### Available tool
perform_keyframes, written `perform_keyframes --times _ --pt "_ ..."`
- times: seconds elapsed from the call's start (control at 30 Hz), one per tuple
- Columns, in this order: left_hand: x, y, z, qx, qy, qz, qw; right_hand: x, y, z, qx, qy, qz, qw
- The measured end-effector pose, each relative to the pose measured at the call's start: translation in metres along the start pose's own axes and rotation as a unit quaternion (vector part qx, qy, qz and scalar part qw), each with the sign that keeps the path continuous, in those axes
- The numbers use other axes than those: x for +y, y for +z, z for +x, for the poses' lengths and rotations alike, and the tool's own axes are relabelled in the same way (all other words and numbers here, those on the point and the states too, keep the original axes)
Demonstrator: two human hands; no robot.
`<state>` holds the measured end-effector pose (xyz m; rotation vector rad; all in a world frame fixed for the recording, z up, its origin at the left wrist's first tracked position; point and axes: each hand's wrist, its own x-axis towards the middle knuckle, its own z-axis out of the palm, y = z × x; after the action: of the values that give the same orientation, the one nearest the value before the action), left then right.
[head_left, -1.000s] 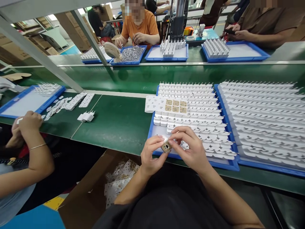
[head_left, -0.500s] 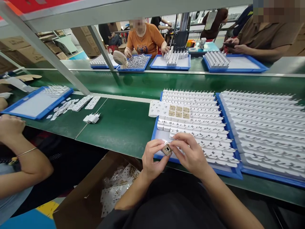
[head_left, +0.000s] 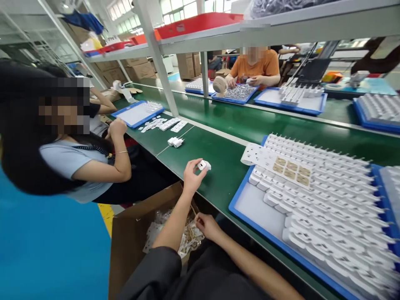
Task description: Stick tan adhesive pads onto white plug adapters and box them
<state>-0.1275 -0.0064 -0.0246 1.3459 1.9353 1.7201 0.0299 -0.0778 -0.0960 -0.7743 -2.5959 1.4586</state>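
The left hand [head_left: 191, 178] is pinching a white charger plug [head_left: 204, 165] above the green bench [head_left: 200, 150], carrying it toward 10 o'clock where finished plugs [head_left: 175, 142] sit, and should be lowering it gently alongside them, while the right hand [head_left: 208, 226], closed loosely on nothing visible, is resting by the cardboard box [head_left: 131, 233]

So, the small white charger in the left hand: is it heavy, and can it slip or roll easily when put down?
The white charger is probably light: the left hand holds it up by fingertips alone. Its smooth, glossy-looking shell may be somewhat slippery. It looks blocky, like the pair of chargers lying still on the green bench, so it should rest rather than roll.
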Motion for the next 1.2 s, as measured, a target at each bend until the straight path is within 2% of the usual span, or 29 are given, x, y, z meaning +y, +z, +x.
perform_keyframes --times 0.07,0.17,0.23,0.33,0.5,0.63,0.77,0.9,1.0,1.1,1.2 --pt "-0.022 -0.011 0.026 0.027 -0.021 0.044 0.998 -0.001 0.018 0.016 -0.039 -0.012 0.003 0.999" --pt "-0.050 -0.025 0.071 0.047 -0.048 0.094 0.993 0.001 0.032 0.013 -0.066 -0.038 0.009 0.997" --pt "-0.063 -0.033 0.098 0.048 -0.059 0.123 0.990 0.009 0.033 0.003 -0.064 -0.040 0.006 0.997" --pt "-0.073 -0.039 0.129 0.049 -0.071 0.166 0.982 0.026 0.026 -0.005 -0.051 -0.002 -0.007 0.999" --pt "-0.079 -0.042 0.146 0.079 -0.082 0.242 0.964 0.048 0.008 -0.016 -0.015 0.080 -0.014 0.997" --pt "-0.075 -0.043 0.148 0.098 -0.098 0.275 0.951 0.046 -0.007 -0.039 0.011 0.095 -0.003 0.995" --pt "-0.058 -0.029 0.137 0.064 -0.067 0.267 0.959 0.016 -0.034 -0.069 0.038 0.044 0.023 0.998" --pt "-0.025 0.012 0.096 -0.075 0.017 0.199 0.977 -0.036 -0.081 -0.104 0.072 -0.080 0.054 0.993" --pt "0.005 0.048 0.052 -0.189 0.073 0.135 0.970 -0.060 -0.120 -0.131 0.130 -0.118 0.027 0.984" --pt "0.034 0.079 0.016 -0.261 0.102 0.089 0.956 -0.055 -0.152 -0.149 0.248 -0.105 -0.076 0.960" --pt "0.058 0.103 -0.001 -0.307 0.088 0.072 0.945 -0.030 -0.172 -0.158 0.364 -0.072 -0.203 0.906"
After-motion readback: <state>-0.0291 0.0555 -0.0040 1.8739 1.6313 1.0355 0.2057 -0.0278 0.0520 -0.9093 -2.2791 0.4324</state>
